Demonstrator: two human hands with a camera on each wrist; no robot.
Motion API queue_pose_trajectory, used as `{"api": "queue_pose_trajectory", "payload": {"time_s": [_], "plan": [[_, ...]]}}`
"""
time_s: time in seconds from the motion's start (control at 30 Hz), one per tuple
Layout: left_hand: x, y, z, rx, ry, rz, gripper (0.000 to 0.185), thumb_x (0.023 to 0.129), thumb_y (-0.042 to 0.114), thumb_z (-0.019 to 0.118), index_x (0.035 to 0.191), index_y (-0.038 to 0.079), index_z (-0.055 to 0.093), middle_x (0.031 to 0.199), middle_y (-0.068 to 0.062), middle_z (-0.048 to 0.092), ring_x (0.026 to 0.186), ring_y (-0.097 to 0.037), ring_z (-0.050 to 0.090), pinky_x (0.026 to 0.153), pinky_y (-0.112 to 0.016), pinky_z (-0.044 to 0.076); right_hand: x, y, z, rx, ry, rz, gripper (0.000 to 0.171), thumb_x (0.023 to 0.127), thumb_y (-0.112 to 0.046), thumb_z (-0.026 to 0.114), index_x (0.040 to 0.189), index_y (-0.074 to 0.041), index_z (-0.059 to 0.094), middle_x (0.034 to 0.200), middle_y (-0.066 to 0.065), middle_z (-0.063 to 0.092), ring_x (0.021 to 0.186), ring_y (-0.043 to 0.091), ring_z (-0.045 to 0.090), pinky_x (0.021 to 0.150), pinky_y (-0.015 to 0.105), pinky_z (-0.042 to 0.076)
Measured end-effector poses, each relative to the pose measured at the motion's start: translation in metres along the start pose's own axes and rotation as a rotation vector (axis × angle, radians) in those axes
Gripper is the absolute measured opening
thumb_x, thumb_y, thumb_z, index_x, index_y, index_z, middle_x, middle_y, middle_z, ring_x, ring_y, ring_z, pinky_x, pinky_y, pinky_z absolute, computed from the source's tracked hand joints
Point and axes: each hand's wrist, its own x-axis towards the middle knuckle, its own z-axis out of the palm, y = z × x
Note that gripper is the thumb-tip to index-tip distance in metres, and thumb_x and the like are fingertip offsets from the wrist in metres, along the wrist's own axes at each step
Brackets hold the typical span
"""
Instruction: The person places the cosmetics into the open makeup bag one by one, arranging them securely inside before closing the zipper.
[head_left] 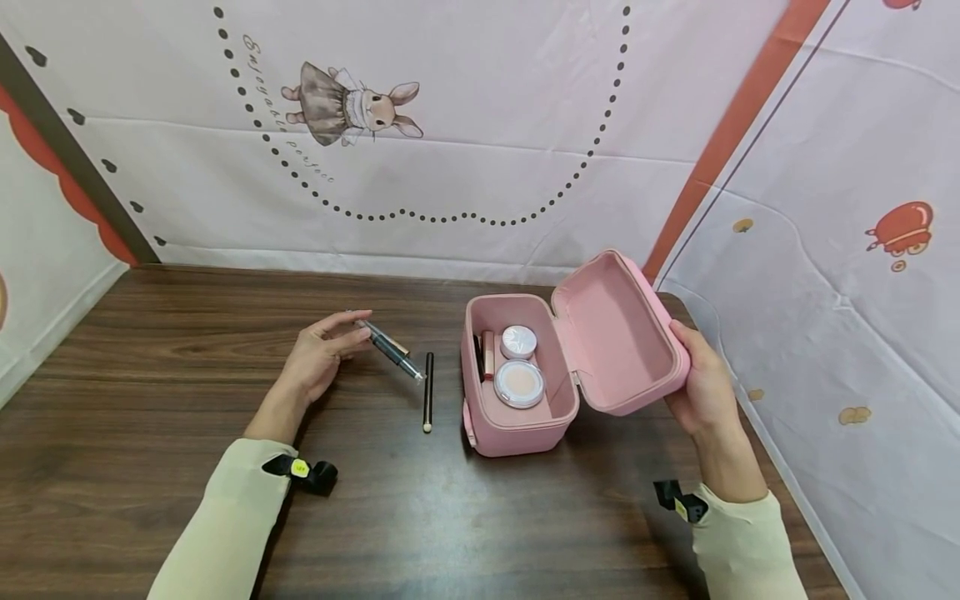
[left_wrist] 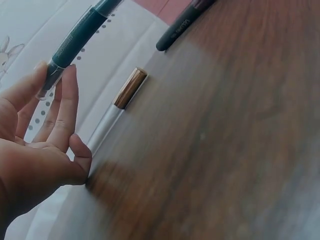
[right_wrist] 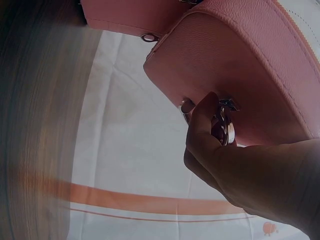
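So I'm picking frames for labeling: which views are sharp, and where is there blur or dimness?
Head view: evenly lit and sharp, with wide-angle bending toward the edges. Left wrist view: the dark pen in the left hand is crisp, but the table is smeared below. Right wrist view: dim, the right hand shadowed against the pink case lid, left edge streaked.

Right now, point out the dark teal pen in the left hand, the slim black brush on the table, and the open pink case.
dark teal pen (head_left: 390,344), head view, middle of its barrel.
slim black brush (head_left: 428,387), head view, mid-handle, lying on the wood.
open pink case (head_left: 517,433), head view, its front wall.
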Motion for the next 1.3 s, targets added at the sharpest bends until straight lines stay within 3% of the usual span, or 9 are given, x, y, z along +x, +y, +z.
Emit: {"api": "queue_pose_trajectory", "payload": {"time_s": [0.13,0.2,0.27,0.33,0.4,0.53,0.73,0.97,1.3], "plan": [[0.001,0.005,0.01,0.009,0.005,-0.053,0.049,0.09,0.013,0.066,0.135,0.0,0.051,0.118,-0.008,0.054,0.088,-0.014,0.067,0.067,-0.025,0.039,0.0,0.0,0.0,-0.004,0.002,-0.004,0.036,0.102,-0.028,0.041,0.125,-0.004,0.057,0.103,0.006,0.066,0.085,0.017,0.064,0.069,0.029,0.053],[0.001,0.008,0.016,0.017,-0.001,-0.069,0.051,0.09,0.014,0.066,0.137,0.0,0.05,0.136,-0.009,0.041,0.089,-0.013,0.067,0.072,-0.026,0.04,0.0,0.0,0.0,-0.002,0.003,-0.007,0.036,0.102,-0.029,0.041,0.124,-0.005,0.058,0.102,0.006,0.066,0.085,0.017,0.064,0.069,0.029,0.053],[0.001,0.01,0.023,0.02,-0.003,-0.081,0.052,0.09,0.015,0.066,0.137,0.0,0.049,0.139,-0.012,0.037,0.09,-0.014,0.067,0.077,-0.028,0.039,0.0,0.001,0.0,-0.008,0.011,-0.013,0.036,0.102,-0.029,0.041,0.12,-0.004,0.061,0.099,0.006,0.067,0.083,0.017,0.064,0.068,0.028,0.053],[0.001,0.013,0.029,0.008,-0.012,-0.094,0.053,0.091,0.016,0.066,0.138,0.0,0.048,0.136,-0.008,0.044,0.089,-0.014,0.067,0.084,-0.033,0.037,0.001,0.001,0.0,-0.001,0.02,-0.015,0.034,0.102,-0.029,0.042,0.113,-0.005,0.064,0.095,0.005,0.067,0.08,0.016,0.064,0.066,0.028,0.052],[0.002,0.015,0.035,-0.009,-0.016,-0.105,0.054,0.091,0.015,0.066,0.139,-0.001,0.047,0.114,-0.006,0.06,0.087,-0.015,0.068,0.087,-0.035,0.035,0.002,0.001,0.0,0.0,0.031,-0.017,0.034,0.102,-0.029,0.042,0.107,-0.005,0.066,0.091,0.005,0.067,0.077,0.016,0.064,0.065,0.027,0.052],[0.004,0.017,0.043,-0.034,-0.025,-0.114,0.053,0.091,0.014,0.065,0.138,-0.002,0.047,0.091,0.0,0.069,0.084,-0.015,0.068,0.082,-0.033,0.036,0.002,0.002,-0.001,0.007,0.033,-0.02,0.034,0.102,-0.029,0.041,0.104,-0.006,0.066,0.089,0.005,0.067,0.076,0.016,0.063,0.063,0.027,0.051],[0.002,0.023,0.053,-0.023,-0.028,-0.099,0.046,0.09,0.015,0.067,0.134,0.004,0.055,0.086,0.0,0.069,0.08,-0.015,0.068,0.069,-0.028,0.034,0.002,0.002,-0.001,0.007,0.033,-0.01,0.034,0.102,-0.029,0.042,0.105,-0.005,0.065,0.089,0.005,0.067,0.076,0.016,0.064,0.063,0.028,0.052],[-0.002,0.038,0.068,-0.027,-0.057,-0.046,0.031,0.09,0.014,0.068,0.12,0.01,0.066,0.095,-0.001,0.068,0.082,-0.016,0.067,0.068,-0.028,0.039,0.003,0.0,0.0,-0.002,0.029,-0.024,0.034,0.102,-0.029,0.042,0.105,-0.005,0.065,0.088,0.005,0.067,0.075,0.016,0.064,0.062,0.027,0.052],[-0.005,0.049,0.102,0.004,-0.084,0.019,0.03,0.09,0.007,0.065,0.12,0.002,0.063,0.091,0.001,0.067,0.075,-0.013,0.064,0.055,-0.022,0.038,0.001,0.001,-0.002,-0.007,0.011,-0.015,0.036,0.103,-0.029,0.039,0.107,-0.005,0.065,0.089,0.005,0.067,0.075,0.017,0.064,0.062,0.028,0.052]]}}
